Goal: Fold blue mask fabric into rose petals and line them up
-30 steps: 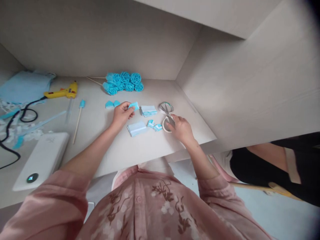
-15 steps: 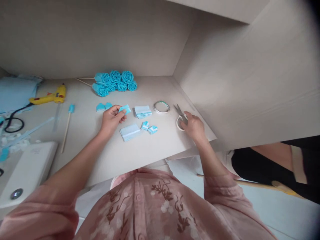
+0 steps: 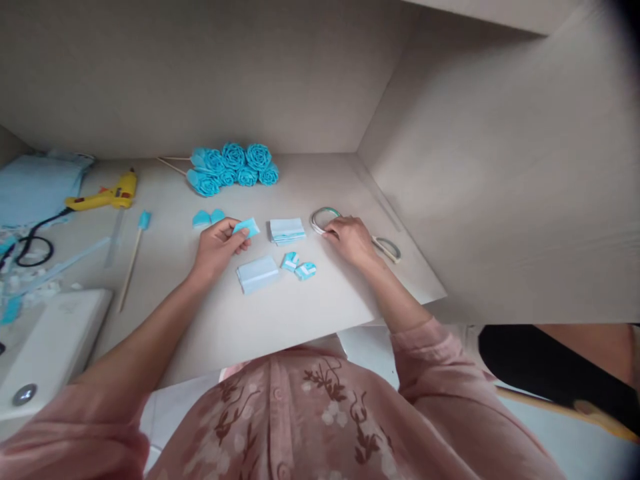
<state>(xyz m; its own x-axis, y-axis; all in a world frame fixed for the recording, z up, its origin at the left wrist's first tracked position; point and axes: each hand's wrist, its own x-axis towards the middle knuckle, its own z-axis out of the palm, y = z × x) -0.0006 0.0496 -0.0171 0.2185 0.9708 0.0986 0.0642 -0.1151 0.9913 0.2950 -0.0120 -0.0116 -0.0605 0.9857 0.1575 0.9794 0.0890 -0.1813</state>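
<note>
My left hand [image 3: 220,243] pinches a small folded piece of blue fabric [image 3: 247,229] between thumb and fingers, just above the table. My right hand [image 3: 353,239] is closed at the near side of a thin wire coil [image 3: 320,217], covering part of the ring. Scissors [image 3: 389,249] lie beside that hand, only their handle end showing; the hand hides the rest. Between the hands sit a stack of pale blue fabric pieces [image 3: 287,230], a second folded pale piece [image 3: 257,274] and two small folded blue pieces [image 3: 305,271].
Several blue fabric roses [image 3: 233,156] on sticks lie at the back. Two blue petals [image 3: 201,219] lie behind my left hand. To the left are a blue-tipped stick [image 3: 133,267], a yellow glue gun [image 3: 123,192], a white device [image 3: 55,347] and blue sheets [image 3: 43,190]. A panel [image 3: 500,167] walls the right.
My right hand has let go of the scissors, which now lie on the table, and has moved left to the wire coil. The left hand still holds its blue piece.
</note>
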